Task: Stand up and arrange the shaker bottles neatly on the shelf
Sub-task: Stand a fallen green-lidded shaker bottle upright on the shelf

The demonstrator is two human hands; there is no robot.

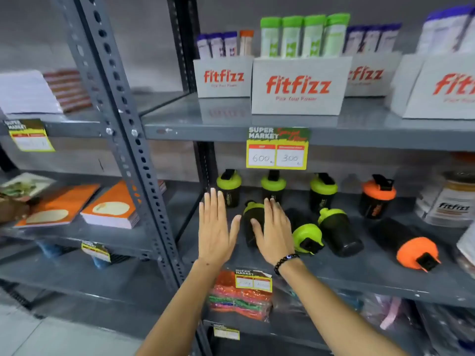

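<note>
On the grey middle shelf (341,276) black shaker bottles stand and lie. Three green-lidded ones (228,187) (273,185) (323,191) and an orange-lidded one (377,199) stand upright at the back. In front, several lie on their sides: a green-lidded bottle (250,222) partly hidden between my hands, another (307,236) with its lid toward me, a third (338,231), and an orange-lidded one (408,246). My left hand (216,227) is flat and open just left of the nearest fallen bottle. My right hand (276,231), with a bead bracelet, is open over it, holding nothing.
White "fitfizz" boxes (298,86) with tubes fill the shelf above. A yellow price tag (277,152) hangs from that shelf's edge. A slotted upright post (128,140) stands left of my hands. Orange booklets (110,206) lie on the left rack. Jars (447,201) stand at the right; packets (240,296) lie below.
</note>
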